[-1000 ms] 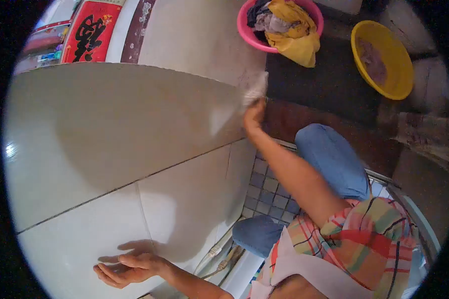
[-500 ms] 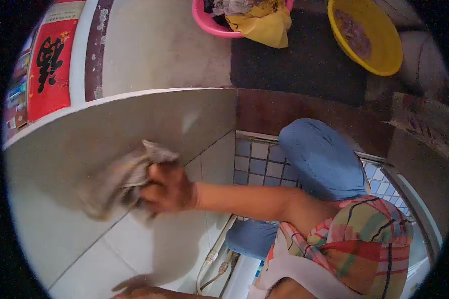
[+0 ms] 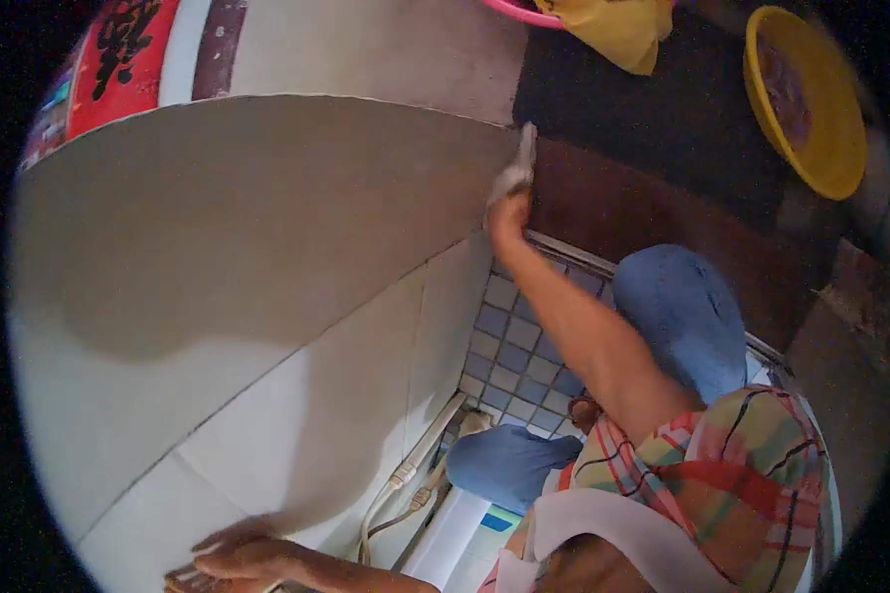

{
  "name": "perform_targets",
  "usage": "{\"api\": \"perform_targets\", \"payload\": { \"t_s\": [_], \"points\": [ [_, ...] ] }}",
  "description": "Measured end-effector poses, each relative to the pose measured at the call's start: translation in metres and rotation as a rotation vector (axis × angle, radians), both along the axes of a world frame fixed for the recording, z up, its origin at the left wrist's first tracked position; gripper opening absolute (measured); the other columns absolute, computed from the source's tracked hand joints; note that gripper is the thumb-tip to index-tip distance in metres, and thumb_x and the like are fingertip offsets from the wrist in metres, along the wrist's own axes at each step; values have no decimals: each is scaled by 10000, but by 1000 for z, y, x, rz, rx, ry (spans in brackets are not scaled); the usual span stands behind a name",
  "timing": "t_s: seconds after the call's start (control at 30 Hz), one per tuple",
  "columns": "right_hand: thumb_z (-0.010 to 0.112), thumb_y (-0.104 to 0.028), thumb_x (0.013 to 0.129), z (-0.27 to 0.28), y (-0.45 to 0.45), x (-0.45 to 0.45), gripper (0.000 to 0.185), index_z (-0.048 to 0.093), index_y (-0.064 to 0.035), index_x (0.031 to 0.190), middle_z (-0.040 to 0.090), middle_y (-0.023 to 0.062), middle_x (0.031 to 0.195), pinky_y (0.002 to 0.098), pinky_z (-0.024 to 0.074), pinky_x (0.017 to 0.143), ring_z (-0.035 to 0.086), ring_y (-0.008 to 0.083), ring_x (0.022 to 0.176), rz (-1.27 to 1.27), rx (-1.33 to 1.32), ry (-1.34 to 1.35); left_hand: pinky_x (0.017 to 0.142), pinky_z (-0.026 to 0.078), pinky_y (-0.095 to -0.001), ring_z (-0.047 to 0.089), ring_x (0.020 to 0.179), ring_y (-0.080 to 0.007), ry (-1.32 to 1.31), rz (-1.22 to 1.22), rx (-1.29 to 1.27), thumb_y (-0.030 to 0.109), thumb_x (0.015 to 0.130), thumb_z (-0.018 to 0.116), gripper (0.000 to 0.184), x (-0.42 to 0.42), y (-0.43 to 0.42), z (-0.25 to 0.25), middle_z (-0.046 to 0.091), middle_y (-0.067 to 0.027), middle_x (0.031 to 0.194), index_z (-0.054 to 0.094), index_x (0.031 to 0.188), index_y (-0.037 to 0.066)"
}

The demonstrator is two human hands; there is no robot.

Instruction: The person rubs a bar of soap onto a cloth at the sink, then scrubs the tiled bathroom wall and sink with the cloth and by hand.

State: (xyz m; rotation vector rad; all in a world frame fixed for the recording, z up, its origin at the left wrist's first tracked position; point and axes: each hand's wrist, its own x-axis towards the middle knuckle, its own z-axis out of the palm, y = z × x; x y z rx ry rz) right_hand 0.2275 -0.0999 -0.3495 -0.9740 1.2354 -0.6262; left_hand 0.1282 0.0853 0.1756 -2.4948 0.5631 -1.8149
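Note:
My right hand [image 3: 509, 210] is stretched out to the far end of the tiled wall [image 3: 267, 227], at the corner by a dark reddish-brown panel. A greyish rag [image 3: 517, 168] is held in its closed fingers and pressed into that corner; part of the rag is hidden by the hand. Low in the view, my left hand [image 3: 238, 558] rests against the white tiles with fingers extended, holding nothing that I can see.
Pipes [image 3: 401, 479] run along the wall's foot beside my knees. Small blue and white tiles [image 3: 514, 336] cover the floor. Beyond the wall top are a yellow basin [image 3: 830, 138], a pink tub [image 3: 519, 10] with a yellow cloth [image 3: 613, 30], and a red packet [image 3: 119, 59].
My right hand has carried the rag from the middle of the wall to its far corner. The view has shifted, and more of my left hand shows.

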Motion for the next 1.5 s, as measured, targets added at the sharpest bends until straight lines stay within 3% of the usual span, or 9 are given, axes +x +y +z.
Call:
{"api": "perform_targets", "payload": {
  "t_s": [0.2,0.27,0.37,0.57,0.87,1.2,1.33,1.4,1.5],
  "points": [
    [478,-163,853,91,114,-26,192,500,-44,1002,507,134,1029,387,394,804,475,255,954,129,-181,-85,951,311,-434,379,1130,-295,-90,16,190,301,856,540,465,5,-20,-7,344,-197,1240,398,1161,-21],
    [575,-130,786,250,63,-61,265,476,-13,1003,508,131,975,349,376,822,484,277,935,225,-140,-459,956,305,-432,356,1149,-299,-112,62,207,352,856,521,470,5,-16,-7,341,-197,1244,448,1136,-19],
    [695,-96,580,353,51,-70,305,530,-77,836,485,121,835,397,427,699,502,312,787,318,-675,-612,965,305,-439,327,1172,-308,-136,52,219,370,875,459,462,6,-27,-8,306,-197,1263,473,1128,-16],
    [631,-158,562,550,10,-33,194,568,-169,745,497,-17,757,275,423,494,505,157,634,244,-1263,-1178,1011,193,-477,260,1224,-362,-29,46,130,359,911,361,482,-4,-21,-14,364,-220,1265,383,1226,-6],
    [667,-219,567,390,13,-77,182,565,-164,706,595,39,804,400,454,646,599,263,777,599,-1748,-1065,973,346,-423,326,1203,-304,75,-252,-59,228,893,359,418,-33,1,3,302,-189,1278,354,1245,3],
    [646,-147,614,684,29,-24,217,567,-128,815,519,61,910,373,444,598,536,263,754,-56,-1561,-1414,767,456,-331,500,986,-265,6,-613,-317,453,893,363,579,-34,12,14,383,-209,1193,355,1249,-3],
    [668,-136,591,594,49,-55,237,610,-102,818,518,104,928,410,429,664,518,309,790,313,-1871,-1241,739,404,-310,474,904,-203,46,-709,-556,569,844,396,670,-34,8,10,455,-133,1080,406,1184,-9],
    [637,-282,618,503,52,-70,342,617,-76,889,550,160,1017,441,415,780,505,329,950,1005,-2022,-1062,712,398,-306,469,852,-187,-18,-687,-583,567,845,399,653,-42,7,2,467,-122,1032,428,1146,-12],
    [590,-275,663,406,51,-69,320,627,-145,953,595,109,1032,486,413,829,547,317,964,1409,-1570,-1189,657,401,-306,463,748,-193,53,-481,-618,409,891,395,460,-68,12,-28,498,-119,893,479,1044,-17]
  ]
}}
